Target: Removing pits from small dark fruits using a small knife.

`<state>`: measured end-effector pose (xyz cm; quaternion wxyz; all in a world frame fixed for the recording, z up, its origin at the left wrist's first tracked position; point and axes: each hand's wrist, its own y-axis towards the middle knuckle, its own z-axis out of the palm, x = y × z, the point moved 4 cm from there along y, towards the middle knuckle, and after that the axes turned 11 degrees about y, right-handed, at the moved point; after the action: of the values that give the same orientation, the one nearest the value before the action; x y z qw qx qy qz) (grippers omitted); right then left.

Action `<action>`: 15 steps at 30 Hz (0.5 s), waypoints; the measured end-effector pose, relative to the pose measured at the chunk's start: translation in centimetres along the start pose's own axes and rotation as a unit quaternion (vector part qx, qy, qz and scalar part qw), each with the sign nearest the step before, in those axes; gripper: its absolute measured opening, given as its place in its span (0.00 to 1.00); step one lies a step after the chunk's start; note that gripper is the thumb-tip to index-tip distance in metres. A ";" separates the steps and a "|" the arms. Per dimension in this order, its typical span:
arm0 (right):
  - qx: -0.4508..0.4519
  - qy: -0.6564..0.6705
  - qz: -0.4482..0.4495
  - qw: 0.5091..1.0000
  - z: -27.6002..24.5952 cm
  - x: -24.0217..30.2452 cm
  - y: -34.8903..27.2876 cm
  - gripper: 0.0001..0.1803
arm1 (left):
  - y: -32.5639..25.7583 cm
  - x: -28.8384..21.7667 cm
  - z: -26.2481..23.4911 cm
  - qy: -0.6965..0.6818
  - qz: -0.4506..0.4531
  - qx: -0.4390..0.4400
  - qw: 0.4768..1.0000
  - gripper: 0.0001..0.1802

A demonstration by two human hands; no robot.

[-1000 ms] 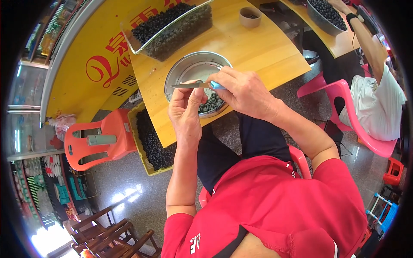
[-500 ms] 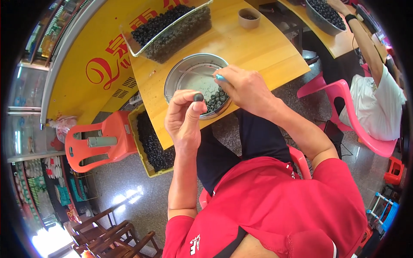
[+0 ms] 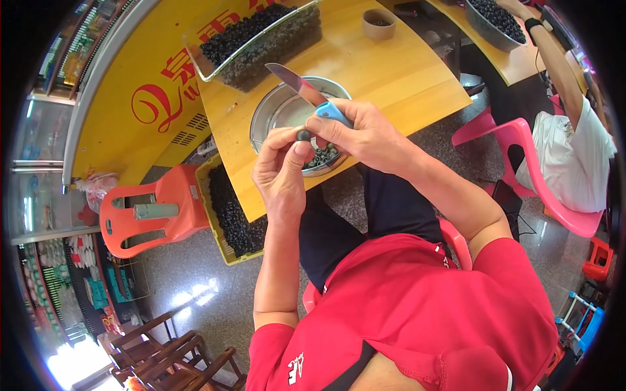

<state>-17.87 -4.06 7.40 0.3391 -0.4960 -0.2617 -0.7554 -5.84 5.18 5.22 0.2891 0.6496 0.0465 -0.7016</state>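
My left hand (image 3: pixel 280 176) pinches a small, dark, round, nut-like piece (image 3: pixel 303 135) between thumb and fingertips. Held in my right hand (image 3: pixel 370 135), a knife (image 3: pixel 297 83) shows its blue handle, with its broad blade pointing up and to the left. The right thumb lies close to the dark piece; whether it touches it I cannot tell. Both hands are over the near part of a round metal bowl (image 3: pixel 265 116) on the wooden table. More small dark, greenish round pieces (image 3: pixel 324 156) lie in the bowl, partly hidden by my hands.
A clear bin (image 3: pixel 270 53) heaped with dark round pieces stands at the table's far left, a brown cup (image 3: pixel 378 26) at its far side. Below the left edge are a yellow crate (image 3: pixel 228 251) and an orange chair (image 3: pixel 179 202). At right, a co-worker's arm (image 3: pixel 554 68) reaches toward another filled bowl (image 3: pixel 499 32).
The knife has turned so that its blade now shows, pointing up and left. My right hand has moved left, closer to the pinched piece. My left hand has barely moved.
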 end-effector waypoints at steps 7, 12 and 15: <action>-0.071 -0.019 -0.033 0.997 -4.9 1.4 -0.7 0.13 | 3.8 2.0 -1.5 -0.216 -0.192 0.015 0.957 0.06; -0.139 0.010 -0.034 0.990 -8.8 1.6 -1.6 0.13 | 8.0 5.7 -1.6 -0.084 -0.238 0.088 0.963 0.06; -0.151 0.016 -0.030 0.988 -10.3 1.0 -2.0 0.13 | 9.2 6.7 0.8 0.130 -0.232 0.164 0.950 0.09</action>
<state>-25.58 -10.53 4.40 0.2418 -0.5216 -0.1538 -0.8036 -2.18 -5.16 1.89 -0.0004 0.7448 0.1175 -0.6568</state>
